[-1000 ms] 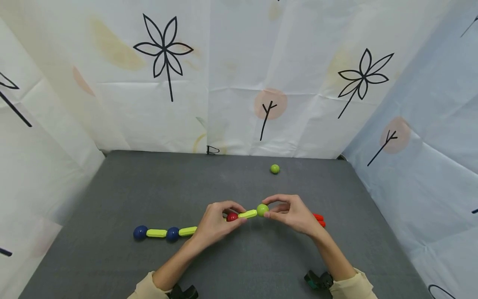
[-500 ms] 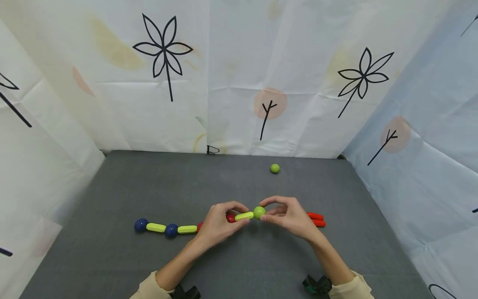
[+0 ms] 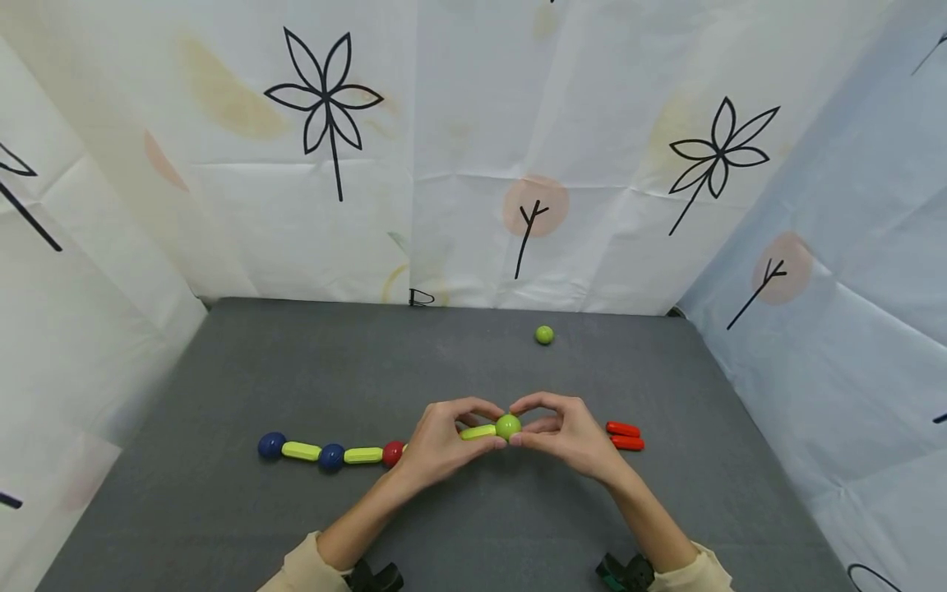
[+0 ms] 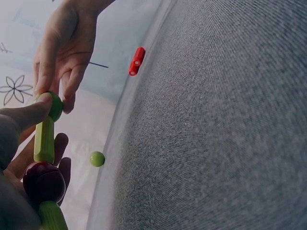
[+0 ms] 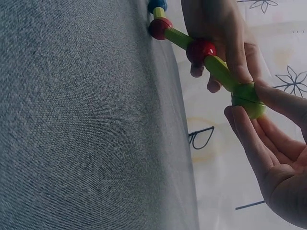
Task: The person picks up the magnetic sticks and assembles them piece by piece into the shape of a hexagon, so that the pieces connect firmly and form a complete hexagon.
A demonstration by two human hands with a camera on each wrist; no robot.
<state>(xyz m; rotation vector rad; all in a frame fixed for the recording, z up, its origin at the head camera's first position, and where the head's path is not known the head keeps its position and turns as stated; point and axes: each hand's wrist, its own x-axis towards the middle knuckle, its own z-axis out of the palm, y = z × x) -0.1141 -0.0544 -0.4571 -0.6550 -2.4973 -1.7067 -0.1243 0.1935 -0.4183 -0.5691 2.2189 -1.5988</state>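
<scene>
A chain of magnetic balls and yellow-green rods (image 3: 363, 455) runs from a dark blue ball (image 3: 271, 446) at the left to a green ball (image 3: 508, 426). My left hand (image 3: 442, 440) pinches the green ball on its rod side, thumb and fingertips on it. From the right, thumb and fingertips of my right hand (image 3: 565, 436) hold the same ball. Behind my left hand, the head view hides a second red ball (image 5: 200, 51); the right wrist view shows it joined between two rods. The held end looks raised off the table in the wrist views.
Two red rods (image 3: 625, 436) lie side by side right of my right hand. A loose green ball (image 3: 544, 335) sits near the back of the grey table (image 3: 311, 370). Printed white cloth (image 3: 473, 238) stands around the back and sides.
My left hand's grip has shifted right, from around the red ball and last rod to the green ball. My right hand and the green ball have moved slightly left and down.
</scene>
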